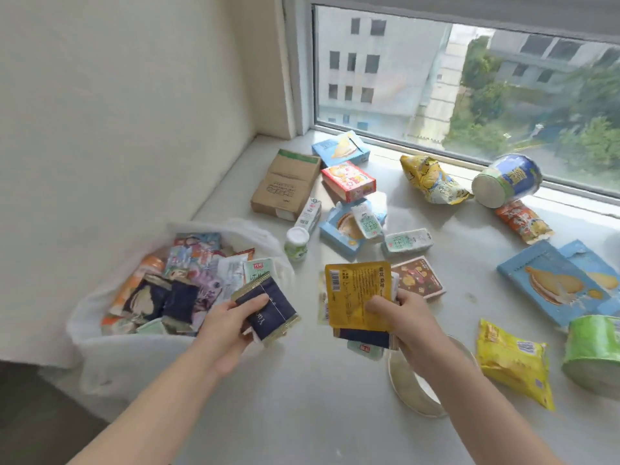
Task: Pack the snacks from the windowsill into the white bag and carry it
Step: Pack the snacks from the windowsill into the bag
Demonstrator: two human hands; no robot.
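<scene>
Left hand (235,317) has its grip closed round a navy packet (268,307), thumb on top, held just over the right rim of the white bag (110,360). The bag sits open at the left end of the windowsill (302,414) & is heaped w/ packets. Right hand (402,317), right of the bag, has its grip closed on a small stack w/ a yellow packet (359,297) on top. Step in hand, as I read it: drop the navy one in, then pass the stack across. To do it well, carry the packet further left over the bag's middle before letting go, bc the pile looks high near that rim & flat foil packets would prob. slide back out. Lay it flat, don't toss. Bag looks like thin soft plastic w/ no stiff sides, so prob. worth pulling the rim up before bulky stuff goes in. Plenty left to pack: beyond the bag a brown box (285,184), a white bottle (297,243) & small cartons; far right of it blue boxes (550,283), a yellow crisp bag (513,360), a blue tub (506,179) & a green tub (593,350) on their sides. So approx midway, carrying not close. Sill is pale, smooth, deep. Plain cream wall (117,112) behind the bag; window (469,78) beyond & right of it, w/ daylight, buildings & trees outside.
</scene>
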